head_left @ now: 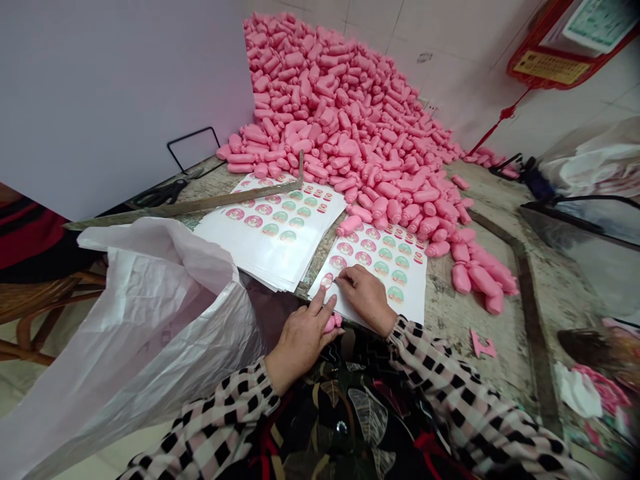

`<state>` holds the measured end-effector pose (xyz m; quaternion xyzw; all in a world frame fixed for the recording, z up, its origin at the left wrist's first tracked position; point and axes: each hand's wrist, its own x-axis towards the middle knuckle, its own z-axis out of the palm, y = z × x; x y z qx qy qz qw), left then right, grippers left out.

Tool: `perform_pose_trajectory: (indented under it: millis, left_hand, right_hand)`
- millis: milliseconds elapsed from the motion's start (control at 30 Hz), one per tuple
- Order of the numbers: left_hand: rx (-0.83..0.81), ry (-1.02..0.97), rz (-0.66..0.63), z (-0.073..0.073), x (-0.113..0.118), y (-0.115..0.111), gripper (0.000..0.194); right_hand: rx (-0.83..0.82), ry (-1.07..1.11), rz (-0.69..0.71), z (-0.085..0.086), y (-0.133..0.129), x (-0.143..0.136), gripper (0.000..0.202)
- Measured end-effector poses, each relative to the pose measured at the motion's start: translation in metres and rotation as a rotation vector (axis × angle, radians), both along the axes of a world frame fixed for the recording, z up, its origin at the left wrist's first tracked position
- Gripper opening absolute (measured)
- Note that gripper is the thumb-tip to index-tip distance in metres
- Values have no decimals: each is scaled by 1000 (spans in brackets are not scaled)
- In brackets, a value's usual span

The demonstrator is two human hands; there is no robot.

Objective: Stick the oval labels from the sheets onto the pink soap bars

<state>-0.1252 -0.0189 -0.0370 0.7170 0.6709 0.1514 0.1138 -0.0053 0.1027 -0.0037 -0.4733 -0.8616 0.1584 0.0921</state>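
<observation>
My left hand [303, 333] is wrapped round a small pink plastic bottle [331, 324], mostly hidden by the fingers, at the front edge of the table. Its fingertips reach onto the near left corner of a sticker sheet [413, 293]. With thumb and index finger pinched together, my right hand [367, 297] grips the edge of an oval sticker [327, 280] at that corner. Rows of pink and green stickers cover the upper part of the sheet. Whether the sticker is fully off its backing I cannot tell.
A large heap of pink bottles [340, 107] rises against the wall. Left of my sheet lies a stack of sticker sheets [260, 250] under a wooden strip [200, 203]. Black scissors [167, 192] rest behind it. A white plastic sack [170, 320] hangs at the left.
</observation>
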Motion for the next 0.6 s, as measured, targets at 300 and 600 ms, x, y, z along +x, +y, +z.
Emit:
perform_pose_trajectory:
  millis: [300,600]
  left_hand:
    - [-15,-7,-2,3,-1,0,54]
    - [-11,10,5,1,-1,1,54]
  right_hand:
    - [111,-94,-18,2,-3,-3,25]
    - [111,-84,-2,0,-2,-1,22]
